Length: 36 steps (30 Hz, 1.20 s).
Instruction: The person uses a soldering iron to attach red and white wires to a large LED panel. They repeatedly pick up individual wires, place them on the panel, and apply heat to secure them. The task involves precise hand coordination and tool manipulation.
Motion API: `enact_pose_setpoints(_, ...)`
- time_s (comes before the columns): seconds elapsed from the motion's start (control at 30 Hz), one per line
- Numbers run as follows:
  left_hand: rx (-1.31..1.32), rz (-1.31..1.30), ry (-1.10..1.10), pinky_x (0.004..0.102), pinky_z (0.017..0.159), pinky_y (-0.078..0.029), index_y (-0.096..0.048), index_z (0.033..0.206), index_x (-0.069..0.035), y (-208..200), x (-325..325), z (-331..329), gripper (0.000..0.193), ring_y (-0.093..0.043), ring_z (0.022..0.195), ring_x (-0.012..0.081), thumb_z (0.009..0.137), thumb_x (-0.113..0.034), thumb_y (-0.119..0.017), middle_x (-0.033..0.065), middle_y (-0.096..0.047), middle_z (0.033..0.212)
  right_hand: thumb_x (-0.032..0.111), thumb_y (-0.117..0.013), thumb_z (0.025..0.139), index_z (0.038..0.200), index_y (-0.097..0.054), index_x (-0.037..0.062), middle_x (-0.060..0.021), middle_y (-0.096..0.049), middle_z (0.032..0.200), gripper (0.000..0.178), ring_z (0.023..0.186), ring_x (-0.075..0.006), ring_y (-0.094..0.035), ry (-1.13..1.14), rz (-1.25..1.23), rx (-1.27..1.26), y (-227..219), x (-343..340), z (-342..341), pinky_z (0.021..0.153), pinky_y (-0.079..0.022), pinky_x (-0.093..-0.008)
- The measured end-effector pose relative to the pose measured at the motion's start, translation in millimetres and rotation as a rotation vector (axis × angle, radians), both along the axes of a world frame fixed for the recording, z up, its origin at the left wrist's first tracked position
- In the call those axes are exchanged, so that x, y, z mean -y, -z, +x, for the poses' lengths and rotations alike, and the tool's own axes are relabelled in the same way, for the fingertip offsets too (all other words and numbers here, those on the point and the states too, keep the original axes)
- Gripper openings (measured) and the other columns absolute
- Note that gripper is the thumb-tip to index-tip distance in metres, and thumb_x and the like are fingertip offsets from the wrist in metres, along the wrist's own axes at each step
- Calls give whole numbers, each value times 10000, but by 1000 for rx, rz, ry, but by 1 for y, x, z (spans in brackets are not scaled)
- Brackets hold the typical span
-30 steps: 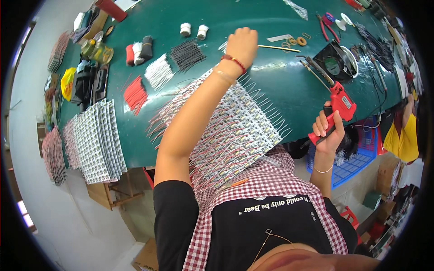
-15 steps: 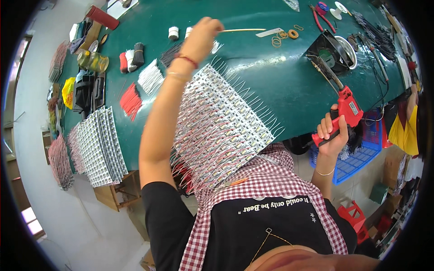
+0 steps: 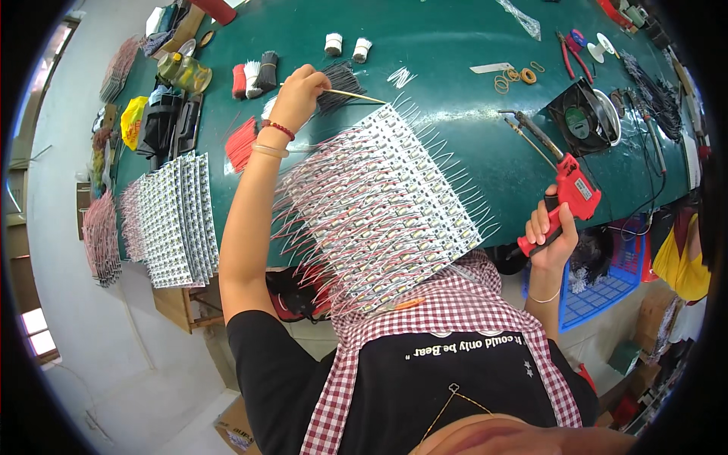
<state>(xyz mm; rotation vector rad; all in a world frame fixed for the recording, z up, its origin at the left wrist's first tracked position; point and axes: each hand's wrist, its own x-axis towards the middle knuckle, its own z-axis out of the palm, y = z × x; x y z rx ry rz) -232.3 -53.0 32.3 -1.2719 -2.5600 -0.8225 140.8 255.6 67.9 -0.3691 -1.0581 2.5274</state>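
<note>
My left hand [image 3: 299, 97] is closed around a thin wooden stick [image 3: 355, 95]. The stick points right, its tip near the far corner of a white panel of small LED circuit boards [image 3: 394, 193]. Red and white wires [image 3: 318, 216] run over the panel, and pale wire ends stick out along its right edge. My right hand [image 3: 552, 241] grips the handle of a red soldering gun [image 3: 578, 189], whose metal tip points up and left, off the panel. Beside my left hand lie black wires [image 3: 341, 85] and red wires [image 3: 242, 144], with white ones partly hidden behind it.
A black fan [image 3: 578, 120] stands at the right, near red-handled pliers [image 3: 576, 57] and a white spool [image 3: 602, 48]. More LED panels [image 3: 178, 227] overhang the table's left edge. Rubber bands [image 3: 503, 82] lie beyond the panel; a blue crate [image 3: 599, 296] sits below right.
My left hand has come nearer and slightly left with the stick, which now tilts down toward the panel's corner. The view has shifted a little. The soldering gun stays in my right hand.
</note>
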Motion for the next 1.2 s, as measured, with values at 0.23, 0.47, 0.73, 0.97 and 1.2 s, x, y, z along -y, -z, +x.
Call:
enact_pose_setpoints(0.23, 35, -3, 84, 369, 726, -480, -644, 880, -21, 5, -4, -12, 114, -593, 810, 299, 806, 58, -605, 114, -557, 864, 278, -461, 1003, 1194, -446, 5, -39, -448, 619, 333, 435, -101, -402, 45, 11, 10, 2, 0, 8, 434, -407, -247)
enact_pose_setpoints(0.47, 149, -11, 126, 358, 738, -476, -646, 884, -28, 8, -10, -22, 119, -589, 837, 283, 800, 52, -621, 101, -561, 877, 276, -447, 1009, 1198, -446, 6, -37, -449, 619, 330, 438, -98, -399, 49, 14, 27, 2, 4, 4, 433, -401, -245)
enact_pose_setpoints(0.73, 167, -42, 170, 352, 738, -481, -656, 894, -35, 14, -25, -28, 128, -594, 838, 278, 808, 53, -621, 92, -573, 893, 280, -439, 1017, 1202, -442, 6, -27, -444, 617, 331, 441, -91, -395, 63, 23, 47, 2, 6, 3, 438, -387, -237)
enact_pose_setpoints(0.97, 164, -71, 164, 352, 742, -481, -666, 891, -46, 12, -19, -35, 113, -593, 840, 283, 813, 31, -636, 91, -579, 895, 288, -450, 1010, 1200, -454, 16, -29, -460, 618, 332, 443, -93, -404, 66, 29, 61, 6, 2, 4, 441, -398, -239)
enact_pose_setpoints(1.2, 181, -96, 197, 357, 749, -478, -671, 894, -63, 14, -19, -36, 109, -585, 864, 285, 820, 10, -638, 88, -586, 903, 285, -453, 1010, 1207, -462, 12, -33, -457, 620, 337, 445, -98, -403, 51, 8, 53, 7, 4, 0, 439, -397, -246)
